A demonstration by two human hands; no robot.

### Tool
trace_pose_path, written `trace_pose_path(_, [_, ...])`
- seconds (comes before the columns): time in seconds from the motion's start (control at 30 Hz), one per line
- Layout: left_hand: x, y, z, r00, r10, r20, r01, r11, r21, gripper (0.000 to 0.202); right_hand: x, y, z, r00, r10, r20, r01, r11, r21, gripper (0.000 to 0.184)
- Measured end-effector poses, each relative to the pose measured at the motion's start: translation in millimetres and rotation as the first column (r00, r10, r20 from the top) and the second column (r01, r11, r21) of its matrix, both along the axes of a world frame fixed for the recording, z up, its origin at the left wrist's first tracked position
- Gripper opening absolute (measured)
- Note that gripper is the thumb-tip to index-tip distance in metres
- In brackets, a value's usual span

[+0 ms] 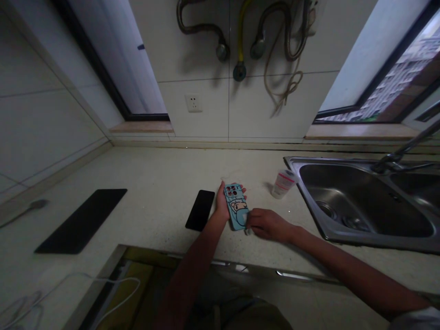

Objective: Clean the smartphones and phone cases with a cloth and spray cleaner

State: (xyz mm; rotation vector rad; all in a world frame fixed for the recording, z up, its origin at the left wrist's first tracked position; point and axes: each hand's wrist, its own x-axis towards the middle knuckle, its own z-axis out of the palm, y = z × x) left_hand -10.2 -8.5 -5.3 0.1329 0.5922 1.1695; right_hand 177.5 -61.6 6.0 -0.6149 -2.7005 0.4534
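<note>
A light-blue phone case [237, 208] with a cartoon figure and round camera openings lies in my left hand [222, 204]. The fingers of that hand wrap behind it and show at its far right edge. I cannot tell whether a phone is inside. My right hand [266, 223] is pinched closed at the case's lower right edge. A small pale bit [248, 232] shows under its fingertips; what they hold is too small to name. Just left of my left hand, a black phone-like slab [200, 211] lies flat on the counter.
On the pale counter [154, 174], a clear plastic cup [283, 184] with red lines stands tilted-looking by the steel sink [311, 220]. To the left lie a black mat [84, 220] and a white cable [82, 275]. Hoses [240, 27] hang on the tiled wall.
</note>
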Motion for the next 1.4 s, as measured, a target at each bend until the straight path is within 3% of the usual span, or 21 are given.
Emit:
trace_pose_path(0.13, [0.8,-0.4,2.1,1.0,-0.005,-0.013,0.005,1.0,-0.001,0.046,-15.0,0.2,11.1,0.997,-0.018,-0.069,0.012,0.996,-0.086,0.022])
trace_pose_path(0.23, [3.8,1.1,1.7,1.0,0.005,-0.014,-0.006,1.0,-0.029,0.047,-26.9,13.6,16.0,0.992,-0.053,-0.118,0.047,0.997,-0.053,0.019])
trace_pose_path(0.37, [7.8,3.7,1.0,0.996,-0.083,0.022,0.084,0.995,-0.048,0.045,-40.9,52.2,19.3,0.954,-0.239,-0.179,0.246,0.969,0.02,0.012])
trace_pose_path(0.47, [9.1,4.0,2.1,0.997,-0.058,0.04,0.06,0.997,-0.041,0.045,-51.4,77.4,21.8,0.9,-0.401,-0.172,0.409,0.913,0.014,0.013])
trace_pose_path(0.73, [6.2,6.1,3.9,0.999,0.046,0.022,-0.044,0.997,-0.061,0.055,-78.2,83.7,19.7,0.921,-0.375,-0.108,0.387,0.914,0.123,0.017])
trace_pose_path(0.87, [5.6,9.3,2.6,0.999,0.048,0.025,-0.046,0.997,-0.056,0.062,-75.5,95.0,13.5,0.896,-0.424,-0.132,0.44,0.89,0.124,0.019])
trace_pose_path(1.03, [5.3,8.3,0.9,0.998,-0.06,0.012,0.06,0.998,0.007,0.063,-54.5,109.2,4.3,0.825,-0.543,-0.159,0.562,0.819,0.117,0.021])
trace_pose_path(1.2, [7.2,6.1,1.3,0.993,-0.115,0.023,0.115,0.993,-0.003,0.061,-46.0,93.7,-1.0,0.831,-0.528,-0.176,0.551,0.824,0.13,0.023])
trace_pose_path(1.4, [9.0,1.9,4.4,0.997,-0.077,-0.012,0.075,0.994,-0.084,0.063,-59.0,72.7,-3.6,0.902,-0.337,-0.269,0.391,0.902,0.18,0.028])
